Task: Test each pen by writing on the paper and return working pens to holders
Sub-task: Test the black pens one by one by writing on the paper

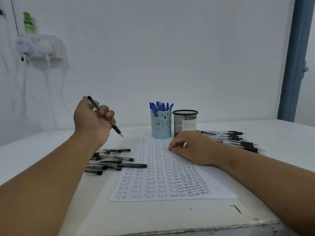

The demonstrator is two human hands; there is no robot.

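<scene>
We steady the white sheet of paper (213, 183), crowded with columns of "Test", under our right hand (190, 147), fingers loosely curled and grasping nothing. Our left hand (92, 120) grips a black clear-barrelled pen (104, 114), tip down, probably poised to write. Beyond stand a pale-blue bear-faced holder (161, 126) of blue pens and a black mesh cup (185, 121) whose inside we cannot see.

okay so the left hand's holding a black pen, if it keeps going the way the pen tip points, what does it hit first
Probably the paper. The black pen in the left hand slants down and right, its tip just above the sheet's far left corner. Depth is unclear; it might touch the table beside it.
</scene>
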